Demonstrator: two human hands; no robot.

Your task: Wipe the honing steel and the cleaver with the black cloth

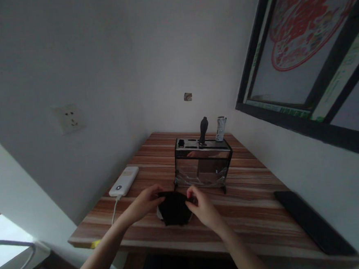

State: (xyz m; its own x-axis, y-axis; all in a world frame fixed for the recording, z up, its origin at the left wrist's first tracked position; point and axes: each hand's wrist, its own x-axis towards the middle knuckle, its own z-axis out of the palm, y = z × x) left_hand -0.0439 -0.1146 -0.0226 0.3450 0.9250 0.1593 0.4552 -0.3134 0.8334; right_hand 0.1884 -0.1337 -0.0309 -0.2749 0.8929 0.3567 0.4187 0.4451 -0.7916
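Observation:
A black, soft-looking piece (174, 208), perhaps cloth, lies at the front of the wooden table with a bit of something white showing at its left edge. My left hand (147, 200) pinches its upper left corner between thumb and fingers. At the upper right corner, the thumb and fingers of my right hand (200, 204) are closed on it. Just behind the piece stands a knife block (213, 152) with clear sides and a slotted metal top. Out of its top rise a black handle (204, 126) and an item in a clear wrapping (221, 128).
On the left, a white power bank (125, 180) lies with a white cable (114, 210) plugged in. A long flat black object (314, 221) rests along the right edge of the table (249, 211). Walls close in behind and at both sides, with a wall socket (70, 118) at left.

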